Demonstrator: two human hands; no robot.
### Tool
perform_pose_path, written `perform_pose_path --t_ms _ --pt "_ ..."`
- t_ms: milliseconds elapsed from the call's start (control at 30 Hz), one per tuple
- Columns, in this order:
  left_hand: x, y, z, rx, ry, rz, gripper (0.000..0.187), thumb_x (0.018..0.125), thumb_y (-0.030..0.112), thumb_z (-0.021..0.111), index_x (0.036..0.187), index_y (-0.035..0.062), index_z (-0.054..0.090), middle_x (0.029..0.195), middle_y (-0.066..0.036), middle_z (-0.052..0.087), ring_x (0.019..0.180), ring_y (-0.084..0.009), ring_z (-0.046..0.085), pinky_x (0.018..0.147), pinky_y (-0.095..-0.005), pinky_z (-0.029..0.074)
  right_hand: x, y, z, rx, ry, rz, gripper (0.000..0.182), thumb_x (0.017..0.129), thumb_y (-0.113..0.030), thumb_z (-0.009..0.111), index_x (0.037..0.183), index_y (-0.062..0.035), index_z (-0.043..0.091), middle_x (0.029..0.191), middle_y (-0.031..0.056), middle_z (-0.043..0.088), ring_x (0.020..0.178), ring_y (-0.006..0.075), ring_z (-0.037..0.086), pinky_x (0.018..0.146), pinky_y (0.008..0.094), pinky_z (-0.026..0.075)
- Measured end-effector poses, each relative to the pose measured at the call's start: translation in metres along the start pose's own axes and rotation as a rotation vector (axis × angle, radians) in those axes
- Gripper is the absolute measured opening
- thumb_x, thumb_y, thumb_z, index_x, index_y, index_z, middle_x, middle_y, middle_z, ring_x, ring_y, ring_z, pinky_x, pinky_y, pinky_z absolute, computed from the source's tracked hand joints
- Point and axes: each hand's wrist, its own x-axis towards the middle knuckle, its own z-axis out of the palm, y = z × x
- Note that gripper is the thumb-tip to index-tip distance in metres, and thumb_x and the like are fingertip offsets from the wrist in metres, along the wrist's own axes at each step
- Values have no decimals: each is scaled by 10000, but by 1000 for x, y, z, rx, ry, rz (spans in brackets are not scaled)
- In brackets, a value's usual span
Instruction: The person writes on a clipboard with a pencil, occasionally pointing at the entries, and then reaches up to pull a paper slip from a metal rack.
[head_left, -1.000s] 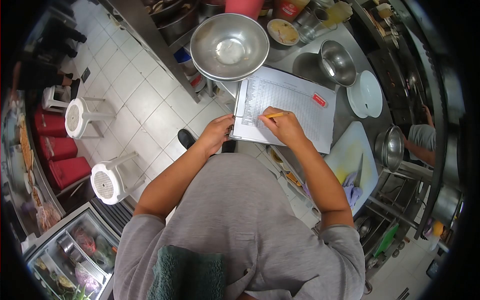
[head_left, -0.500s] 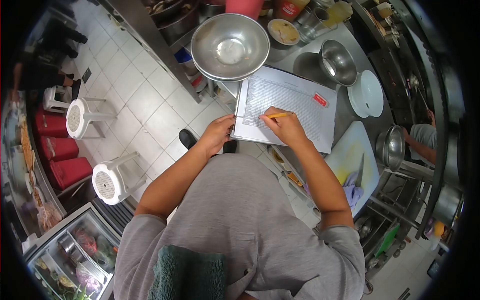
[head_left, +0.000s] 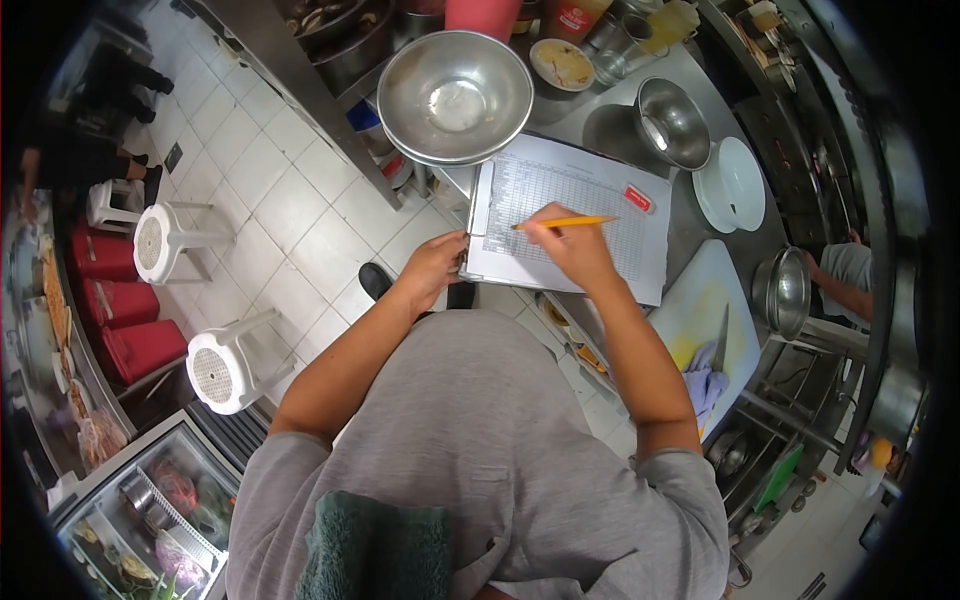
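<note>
My right hand is closed round a yellow pencil, whose tip touches the printed table on a sheet of paper. The paper lies on a clipboard at the edge of the steel counter. With its fingers bent round the clipboard's left edge, my left hand holds the board steady. A red and white eraser rests on the upper right of the paper. Just above the board's left corner sits a large steel bowl.
On the counter are a smaller steel bowl, white bowls and a cutting board with a knife and purple cloth. White stools stand left on the tiled floor. Other people's legs show upper left.
My right hand has shifted slightly up and left, and the pencil now lies flatter, with more of its length showing to the right. My left hand has barely moved.
</note>
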Motion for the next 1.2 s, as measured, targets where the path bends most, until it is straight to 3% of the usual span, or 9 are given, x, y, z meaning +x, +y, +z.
perform_pose_path --t_ms 133,200,333,433,533,667,900,1100,1200 --pt "-15 4 -3 646 290 624 385 931 191 505 1277 23 491 988 -32 605 933 -118 548 818 -282 446 -6 -18 -26 302 204 35 152 903 -147 532 831 -22 582 739 46 625 692 159 602 632 309 466" --pt "-47 34 22 779 361 809 389 924 186 522 1277 28 490 927 -19 599 885 -109 546 794 -270 444 -9 -25 -30 262 -27 -69 201 925 -195 482 862 -28 575 710 57 610 673 179 600 627 330 461" --pt "-72 61 55 482 -79 548 336 936 200 517 1224 27 530 811 -14 574 764 -99 527 720 -244 426 -13 -54 -15 -229 -550 28 273 948 -278 411 945 -43 550 669 75 590 652 206 601 623 379 453" --pt "-64 69 53 314 -211 345 356 961 278 472 1177 5 551 774 -23 568 729 -105 526 673 -246 418 -12 -68 -13 -129 -558 171 232 931 -263 455 1066 -97 543 752 81 633 689 200 621 640 356 479" --pt "-59 74 65 -144 -187 311 406 986 352 413 1104 -1 574 774 -17 566 708 -101 489 655 -245 403 -9 -74 -38 904 -277 123 281 899 -234 538 1105 -43 534 735 81 611 658 168 599 581 303 471" --pt "-47 78 97 -25 -368 332 438 984 364 413 1222 17 535 868 -15 590 780 -101 533 683 -248 417 2 -61 -35 932 -126 33 341 925 -248 518 1153 5 527 830 91 612 678 151 592 599 269 485" --pt "-37 75 66 513 95 438 432 953 329 477 1265 33 516 895 -25 599 834 -112 565 740 -254 431 3 -33 -19 1063 383 276 275 964 -274 432 1060 -36 532 899 79 584 749 144 589 699 307 517" --pt "-41 47 12 357 213 380 316 938 279 509 1107 30 607 895 -18 615 819 -100 561 740 -244 418 -16 29 24 1415 208 401 173 930 -227 521 992 -66 536 925 65 577 840 150 579 779 366 513" --pt "-46 39 6 363 217 323 302 947 268 495 1103 37 609 898 -16 615 805 -97 560 736 -242 417 -7 23 34 1179 237 460 184 931 -208 515 1014 -46 543 922 63 577 842 147 572 777 330 503"
